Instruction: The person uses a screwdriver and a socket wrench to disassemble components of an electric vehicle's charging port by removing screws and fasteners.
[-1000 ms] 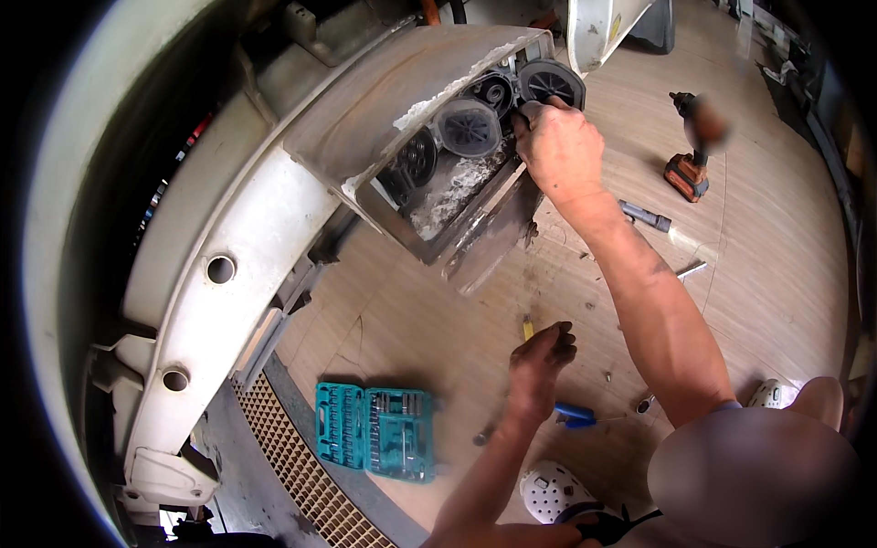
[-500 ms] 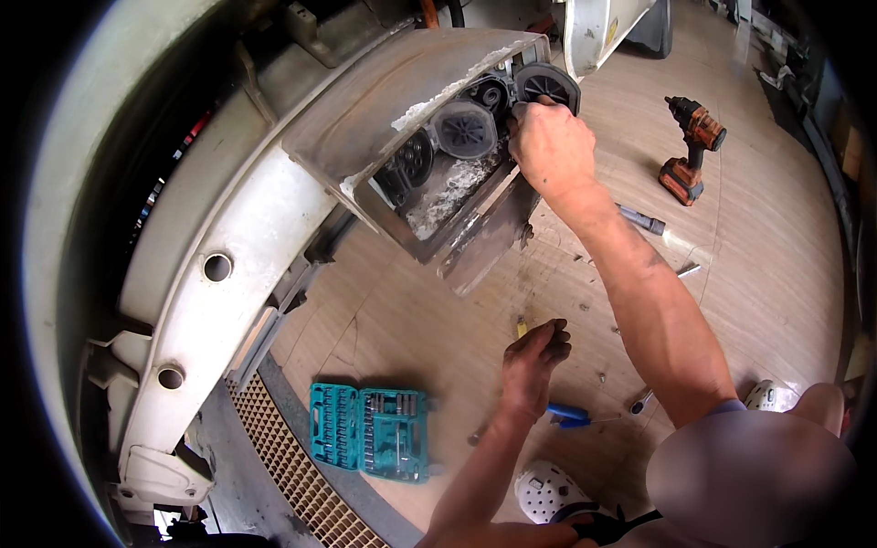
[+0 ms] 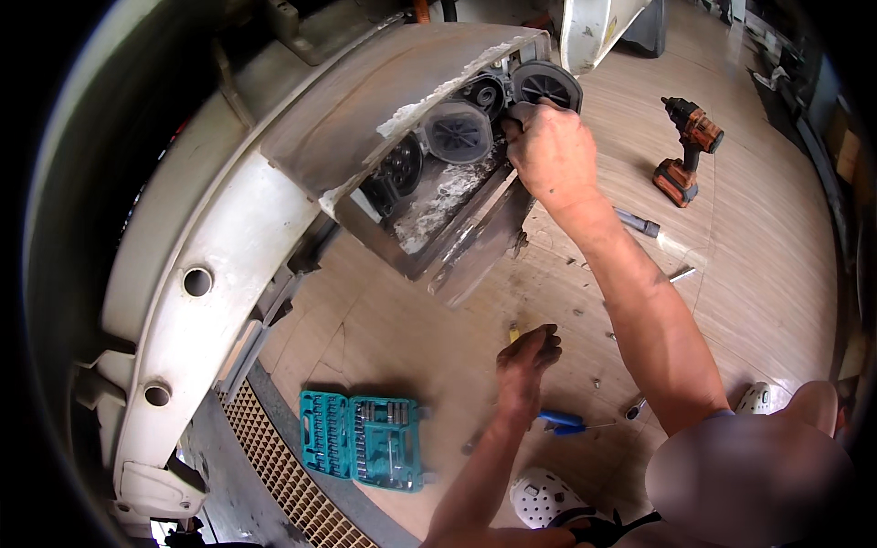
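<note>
A grey, rust-stained metal housing (image 3: 365,100) holds several round black units. My right hand (image 3: 553,151) reaches into its right end, fingers closed at the lower edge of a ribbed round black cap (image 3: 542,84). What its fingertips grip is hidden. To the left of that hand sit a dark round unit (image 3: 484,94) and a clear-rimmed disc with a ribbed centre (image 3: 459,134). My left hand (image 3: 523,365), its fingers dark with grime, hangs lower down with the fingers pressed together. A small yellow piece (image 3: 513,331) shows beside its thumb; whether the hand holds it, I cannot tell.
An orange-and-black cordless drill (image 3: 692,151) stands on the tiled floor at right, near a lit flashlight (image 3: 638,222). A teal socket set case (image 3: 385,443) lies unfolded below. A blue-handled tool (image 3: 561,422) and a ratchet (image 3: 635,407) lie near my feet. A white beam (image 3: 237,219) runs along the left.
The view has shifted slightly, so the housing and socket case sit a little further left. My right hand stays at the same cap, and my left hand keeps its pose.
</note>
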A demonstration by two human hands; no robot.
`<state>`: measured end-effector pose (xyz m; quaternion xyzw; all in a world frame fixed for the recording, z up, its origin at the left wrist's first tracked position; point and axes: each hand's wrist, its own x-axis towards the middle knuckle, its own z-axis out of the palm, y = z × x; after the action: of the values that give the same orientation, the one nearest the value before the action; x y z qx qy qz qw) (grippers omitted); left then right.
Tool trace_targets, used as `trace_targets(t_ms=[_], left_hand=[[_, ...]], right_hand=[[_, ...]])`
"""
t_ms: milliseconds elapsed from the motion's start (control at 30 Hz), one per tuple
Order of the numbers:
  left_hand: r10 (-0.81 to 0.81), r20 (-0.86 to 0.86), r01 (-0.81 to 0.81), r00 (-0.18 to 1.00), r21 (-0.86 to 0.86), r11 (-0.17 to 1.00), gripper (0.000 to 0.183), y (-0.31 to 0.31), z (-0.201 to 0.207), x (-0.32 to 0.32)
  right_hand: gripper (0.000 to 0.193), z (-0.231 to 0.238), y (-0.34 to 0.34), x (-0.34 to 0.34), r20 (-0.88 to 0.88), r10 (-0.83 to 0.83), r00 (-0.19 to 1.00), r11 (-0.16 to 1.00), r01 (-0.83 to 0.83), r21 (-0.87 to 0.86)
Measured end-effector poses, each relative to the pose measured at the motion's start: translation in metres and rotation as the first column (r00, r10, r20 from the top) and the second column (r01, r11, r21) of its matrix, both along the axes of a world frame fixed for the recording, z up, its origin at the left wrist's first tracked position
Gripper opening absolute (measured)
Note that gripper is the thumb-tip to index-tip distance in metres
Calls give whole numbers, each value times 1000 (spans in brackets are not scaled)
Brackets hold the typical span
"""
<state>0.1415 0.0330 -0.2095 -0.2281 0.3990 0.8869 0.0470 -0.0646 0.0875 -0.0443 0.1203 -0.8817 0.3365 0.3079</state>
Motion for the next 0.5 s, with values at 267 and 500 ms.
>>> trace_targets(t_ms=[267,500], left_hand=[[50,43,-49,998,-17,999,29,-5,-22,-2],[17,35,-15,999,-57,998,29,1,-16,2]], right_hand=[[8,6,-2,0,6,5,1000,995,-6,100],[9,3,-8,1,18,-55,998,991,53,123]])
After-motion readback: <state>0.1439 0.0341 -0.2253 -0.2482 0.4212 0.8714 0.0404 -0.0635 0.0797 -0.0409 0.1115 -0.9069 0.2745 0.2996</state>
